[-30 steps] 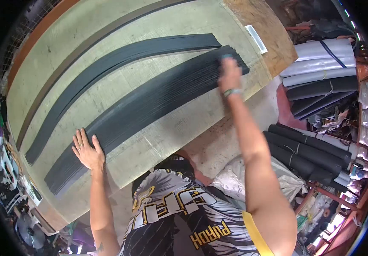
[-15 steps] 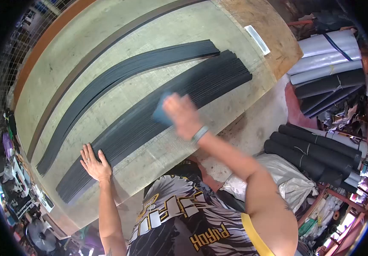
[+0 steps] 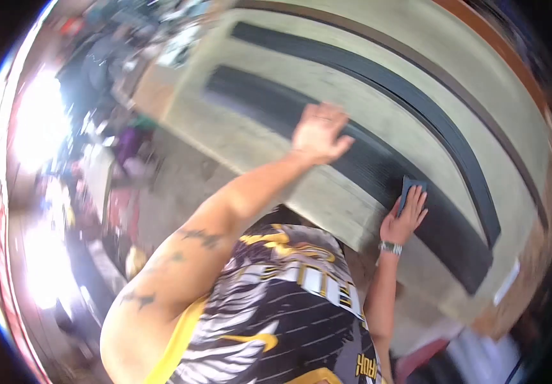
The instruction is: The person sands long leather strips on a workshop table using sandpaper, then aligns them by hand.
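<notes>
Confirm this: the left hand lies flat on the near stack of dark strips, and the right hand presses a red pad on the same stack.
Not quite: the pad is blue, not red, as the head view shows. The left hand lies flat on the near stack, and the right hand presses the pad on it.

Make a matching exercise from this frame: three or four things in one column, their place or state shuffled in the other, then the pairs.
Things:
1. left hand
2. right hand
3. near black strips
4. far black strips

Places or states:
A. lie untouched, farther across the table
B. presses a blue pad onto the strips
C. lies flat and open on the strips
D. lie under both hands

Pairs: 1-C, 2-B, 3-D, 4-A
</notes>
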Motion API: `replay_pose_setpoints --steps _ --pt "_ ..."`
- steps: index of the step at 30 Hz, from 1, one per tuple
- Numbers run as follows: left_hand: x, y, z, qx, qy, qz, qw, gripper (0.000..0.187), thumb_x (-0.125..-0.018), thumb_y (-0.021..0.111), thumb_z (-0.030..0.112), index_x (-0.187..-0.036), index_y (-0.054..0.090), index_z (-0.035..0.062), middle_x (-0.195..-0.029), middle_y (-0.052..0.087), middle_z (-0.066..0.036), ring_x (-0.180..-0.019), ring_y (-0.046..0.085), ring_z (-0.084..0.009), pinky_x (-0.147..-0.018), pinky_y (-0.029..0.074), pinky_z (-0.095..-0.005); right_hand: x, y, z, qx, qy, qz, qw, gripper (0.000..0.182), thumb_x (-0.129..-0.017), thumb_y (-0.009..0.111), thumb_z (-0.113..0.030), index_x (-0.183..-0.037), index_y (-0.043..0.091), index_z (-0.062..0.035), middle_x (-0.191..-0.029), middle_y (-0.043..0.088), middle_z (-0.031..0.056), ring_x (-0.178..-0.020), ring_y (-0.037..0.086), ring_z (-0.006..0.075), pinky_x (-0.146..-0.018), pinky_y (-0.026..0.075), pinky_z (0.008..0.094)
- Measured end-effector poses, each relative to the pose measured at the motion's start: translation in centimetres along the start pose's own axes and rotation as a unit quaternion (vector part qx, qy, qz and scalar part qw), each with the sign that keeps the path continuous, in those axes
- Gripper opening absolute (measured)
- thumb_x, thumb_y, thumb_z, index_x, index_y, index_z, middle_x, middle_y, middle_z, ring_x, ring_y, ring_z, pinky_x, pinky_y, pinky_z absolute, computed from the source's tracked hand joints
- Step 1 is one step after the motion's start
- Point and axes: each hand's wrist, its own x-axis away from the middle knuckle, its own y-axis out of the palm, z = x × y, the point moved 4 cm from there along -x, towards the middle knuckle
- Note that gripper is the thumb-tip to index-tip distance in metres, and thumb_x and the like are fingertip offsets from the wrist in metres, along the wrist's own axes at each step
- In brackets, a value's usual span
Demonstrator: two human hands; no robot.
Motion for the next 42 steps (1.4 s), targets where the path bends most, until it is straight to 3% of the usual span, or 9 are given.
replay_pose_setpoints --steps 6,7,10,14,25,29,33,37,42 --pt "0.5 2.9 -1.2 -0.005 -0.016 -0.009 1.000 0.074 -0.104 0.045 0.061 -0.160 0.047 0.0118 -0.168 0.042 -0.012 -0.160 0.027 -0.0341 -0.131 0.015 -0.0558 -3.3 -2.7 -8.0 -0.289 -0.095 0.020 0.952 0.046 -0.113 0.053 -0.020 -0.153 0.052 0.0030 -0.153 0.059 0.0205 -0.139 0.059 0.0297 -0.113 0.044 0.0378" --pt "0.5 2.5 -1.2 0.002 -0.017 -0.019 1.000 0.074 -0.105 0.044 0.060 -0.161 0.045 0.0120 -0.169 0.040 -0.011 -0.161 0.026 -0.0338 -0.131 0.015 -0.0554 -3.7 -2.5 -7.4 -0.321 -0.052 0.060 0.944 0.043 -0.113 0.056 -0.024 -0.144 0.060 0.0058 -0.129 0.071 0.0170 -0.111 0.068 0.0212 -0.094 0.052 0.0311" --pt "0.5 2.1 -1.3 0.016 -0.013 -0.070 0.997 0.074 -0.109 0.036 0.060 -0.165 0.039 0.0123 -0.173 0.033 -0.011 -0.162 0.022 -0.0329 -0.132 0.011 -0.0541 -4.4 -4.2 -7.1 -0.344 0.117 -0.005 0.932 0.049 -0.111 0.060 -0.039 -0.112 0.070 0.0086 -0.082 0.064 0.0055 -0.073 0.051 0.0147 -0.067 0.044 0.0388" --pt "0.9 2.4 -4.6 0.058 0.046 -0.058 0.996 0.076 -0.109 0.033 0.062 -0.165 0.038 0.0104 -0.172 0.034 -0.012 -0.162 0.021 -0.0335 -0.133 0.012 -0.0526 -4.2 -4.1 -8.6 -0.312 0.096 0.057 0.944 0.056 -0.109 0.060 -0.047 -0.103 0.069 0.0077 -0.076 0.060 0.0042 -0.070 0.048 0.0153 -0.064 0.040 0.0389" --pt "2.4 -7.6 -35.5 0.029 -0.037 0.020 0.999 0.065 -0.100 0.059 0.057 -0.142 0.062 0.0080 -0.153 0.057 -0.014 -0.149 0.044 -0.0378 -0.126 0.031 -0.0546 -2.5 -1.1 -20.2 -0.180 0.117 0.002 0.977 0.055 -0.111 0.057 -0.049 -0.104 0.070 0.0046 -0.079 0.061 -0.0014 -0.070 0.049 0.0102 -0.062 0.042 0.0325" --pt "3.4 -6.8 -46.1 -0.014 -0.123 0.063 0.990 0.063 -0.108 0.046 0.056 -0.151 0.057 0.0108 -0.164 0.046 -0.014 -0.157 0.033 -0.0372 -0.130 0.025 -0.0507 -7.4 1.8 -27.9 -0.131 0.033 -0.029 0.990 0.055 -0.111 0.056 -0.048 -0.105 0.072 0.0052 -0.073 0.061 0.0025 -0.069 0.050 0.0131 -0.061 0.045 0.0364" --pt "4.6 -7.6 -47.8 0.021 -0.191 0.112 0.975 0.060 -0.109 0.049 0.053 -0.149 0.058 0.0091 -0.162 0.047 -0.017 -0.157 0.033 -0.0360 -0.131 0.023 -0.0521 -13.4 5.4 -33.3 -0.026 -0.030 -0.091 0.995 0.035 -0.109 0.057 -0.028 -0.127 0.069 0.0002 -0.099 0.074 0.0297 -0.095 0.072 0.0493 -0.076 0.056 0.0533" --pt "3.2 -7.3 -40.9 0.045 0.032 0.100 0.993 0.061 -0.109 0.047 0.054 -0.149 0.058 0.0096 -0.164 0.046 -0.012 -0.158 0.033 -0.0322 -0.132 0.022 -0.0518 -20.5 9.4 -37.7 0.022 -0.141 -0.104 0.984 0.043 -0.110 0.054 -0.034 -0.136 0.067 -0.0024 -0.117 0.073 0.0298 -0.111 0.069 0.0483 -0.094 0.056 0.0534" --pt "0.7 -4.6 -40.6 0.028 0.008 0.071 0.997 0.062 -0.110 0.044 0.055 -0.151 0.056 0.0095 -0.165 0.045 -0.011 -0.159 0.030 -0.0310 -0.132 0.020 -0.0515 -23.7 12.3 -40.9 0.089 -0.177 -0.087 0.976 0.082 -0.099 0.068 -0.052 -0.159 0.043 -0.0015 -0.160 0.047 0.0294 -0.150 0.044 0.0430 -0.121 0.035 0.0607"
